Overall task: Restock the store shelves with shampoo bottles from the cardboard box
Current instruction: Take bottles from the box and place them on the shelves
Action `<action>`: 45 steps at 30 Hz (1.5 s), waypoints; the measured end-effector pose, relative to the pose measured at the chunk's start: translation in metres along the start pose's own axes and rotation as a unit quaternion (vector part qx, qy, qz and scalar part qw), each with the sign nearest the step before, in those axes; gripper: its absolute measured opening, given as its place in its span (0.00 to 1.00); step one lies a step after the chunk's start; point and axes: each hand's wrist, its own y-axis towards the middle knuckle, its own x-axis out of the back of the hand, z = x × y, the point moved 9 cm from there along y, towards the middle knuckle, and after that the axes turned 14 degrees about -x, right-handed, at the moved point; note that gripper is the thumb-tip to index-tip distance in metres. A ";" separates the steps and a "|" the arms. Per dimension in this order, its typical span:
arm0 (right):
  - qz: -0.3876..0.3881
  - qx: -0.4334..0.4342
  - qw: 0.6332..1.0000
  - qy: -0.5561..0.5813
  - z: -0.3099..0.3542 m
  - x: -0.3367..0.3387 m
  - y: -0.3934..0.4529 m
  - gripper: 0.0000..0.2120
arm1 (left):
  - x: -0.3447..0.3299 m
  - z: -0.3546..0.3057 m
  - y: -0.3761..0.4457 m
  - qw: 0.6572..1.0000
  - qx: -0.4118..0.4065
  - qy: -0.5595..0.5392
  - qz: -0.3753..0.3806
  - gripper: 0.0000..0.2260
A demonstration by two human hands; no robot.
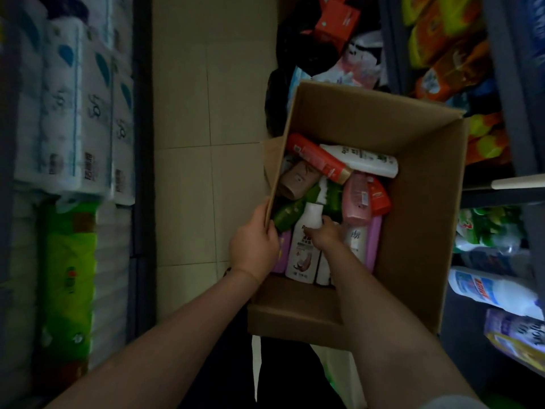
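Left hand (254,242) grips the cardboard box (418,219) wall to steady it, while right hand (326,234) closes around a white shampoo bottle (305,246) to lift it out

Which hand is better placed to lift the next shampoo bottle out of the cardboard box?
Probably the right. The right hand is already inside the cardboard box, fingers on the white bottle. The left hand grips the box's left flap.
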 end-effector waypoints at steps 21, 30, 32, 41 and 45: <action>0.156 0.087 0.877 0.447 -0.006 0.127 -0.175 0.15 | 0.028 -0.108 0.006 0.993 -0.032 -0.116 0.022 0.24; 0.060 0.209 0.815 0.537 -0.060 0.319 -0.312 0.21 | -0.019 -0.366 -0.047 0.885 -0.140 -0.330 0.298 0.14; 0.008 0.251 0.835 0.490 -0.091 0.354 -0.341 0.18 | -0.023 -0.412 -0.067 0.866 -0.173 -0.340 0.323 0.17; -0.255 0.309 0.778 0.484 -0.232 0.452 -0.426 0.20 | -0.031 -0.567 -0.178 0.764 -0.364 -0.383 0.369 0.24; -0.391 0.305 0.700 0.513 -0.281 0.475 -0.438 0.22 | -0.066 -0.563 -0.170 0.805 -0.329 -0.345 0.353 0.15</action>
